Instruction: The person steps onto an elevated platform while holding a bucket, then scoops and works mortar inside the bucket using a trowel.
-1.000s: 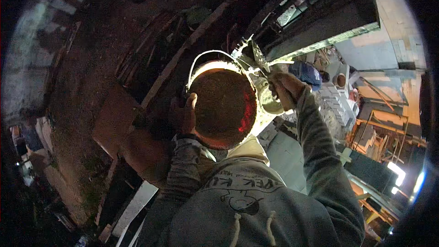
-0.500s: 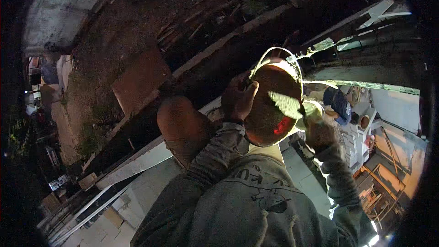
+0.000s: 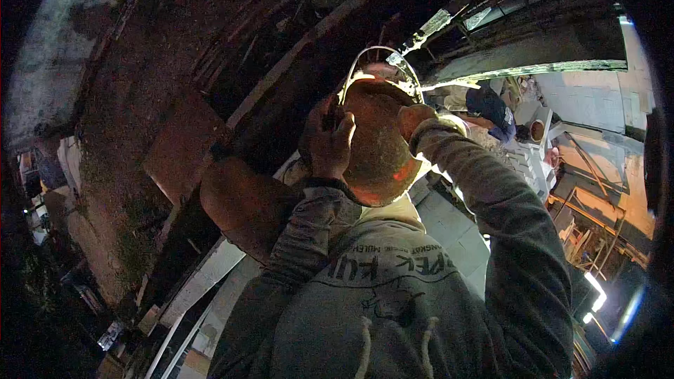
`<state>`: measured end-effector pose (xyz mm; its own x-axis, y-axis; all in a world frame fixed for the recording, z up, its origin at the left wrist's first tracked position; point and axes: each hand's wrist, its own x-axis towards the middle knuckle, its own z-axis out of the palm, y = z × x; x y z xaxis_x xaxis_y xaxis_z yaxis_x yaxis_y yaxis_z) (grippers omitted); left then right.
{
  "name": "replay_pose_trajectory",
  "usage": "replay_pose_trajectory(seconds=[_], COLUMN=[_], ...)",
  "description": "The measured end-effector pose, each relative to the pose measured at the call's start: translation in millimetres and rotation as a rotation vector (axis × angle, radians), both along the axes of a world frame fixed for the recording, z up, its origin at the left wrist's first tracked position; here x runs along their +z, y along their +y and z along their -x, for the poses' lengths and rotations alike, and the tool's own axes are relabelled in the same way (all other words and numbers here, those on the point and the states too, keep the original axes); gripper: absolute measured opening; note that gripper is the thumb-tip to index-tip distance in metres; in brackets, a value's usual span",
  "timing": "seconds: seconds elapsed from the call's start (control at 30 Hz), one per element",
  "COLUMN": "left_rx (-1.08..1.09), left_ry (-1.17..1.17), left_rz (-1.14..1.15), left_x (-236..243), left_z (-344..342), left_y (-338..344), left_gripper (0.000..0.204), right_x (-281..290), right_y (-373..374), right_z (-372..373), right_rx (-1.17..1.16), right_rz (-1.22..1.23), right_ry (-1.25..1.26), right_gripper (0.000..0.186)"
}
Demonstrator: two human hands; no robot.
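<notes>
A round bucket (image 3: 379, 130) with a rust-brown inside and a thin wire handle (image 3: 380, 48) is tipped toward me in front of my chest. An orange-red patch shows low on its inner right side. My left hand (image 3: 328, 144) is closed on the bucket's left rim, thumb over the edge. At the upper right of the bucket's mouth, my right hand (image 3: 415, 119) is closed in a fist, its forearm crossing over the right rim. The pale-bladed hand tool seen in that hand half a second ago is now hidden.
My bare knee (image 3: 242, 203) is left of the bucket. A pale beam (image 3: 200, 284) runs below it. Another person in dark clothing (image 3: 491, 109) is bent over at the right, near stacked grey blocks (image 3: 516, 161). Orange-lit framing (image 3: 590, 203) stands farther right; planks lie on dark ground.
My right hand has moved up and left from the bucket's right side to over its mouth. The tool's pale blade has gone from sight. Bucket and left hand sit farther left in view.
</notes>
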<state>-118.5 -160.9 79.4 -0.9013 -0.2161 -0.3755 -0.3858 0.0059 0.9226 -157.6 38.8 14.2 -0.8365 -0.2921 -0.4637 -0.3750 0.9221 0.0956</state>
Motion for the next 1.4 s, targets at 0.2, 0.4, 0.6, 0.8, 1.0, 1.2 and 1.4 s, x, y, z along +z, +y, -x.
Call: replay_pose_trajectory(seconds=[0.2,0.4,0.6,0.8,1.0,1.2,1.4], left_rx=[-0.056,-0.007,-0.085,-0.045,-0.004,-0.083,-0.013], left_ry=[0.135,-0.027,0.157,0.235,0.176,0.195,-0.060], left_rz=[0.149,-0.041,0.239,0.093,0.157,0.208,0.246], left_x=[5,7,-16,-8,14,0,-12], left_z=[6,-10,-8,-14,-15,-21,-22], left_y=[-7,5,2,2,1,-7,-14], left_gripper=[0.042,0.048,0.050,0.052,0.049,0.046,0.047], right_x=[23,13,5,-4,-13,2,-8], right_y=[21,23,37,33,13,11,4], right_z=[8,7,-3,-32,-29,-48,-67], right_rx=[0.062,-0.060,-0.120,-0.127,-0.149,-0.071,-0.038], right_rz=[0.012,0.162,0.391,0.258,0.320,0.433,0.640], right_ry=[-0.331,-0.380,-0.632,-0.556,-0.596,-0.547,-0.494], right_gripper=[0.016,0.023,0.028,0.041,0.032,0.042,0.032])
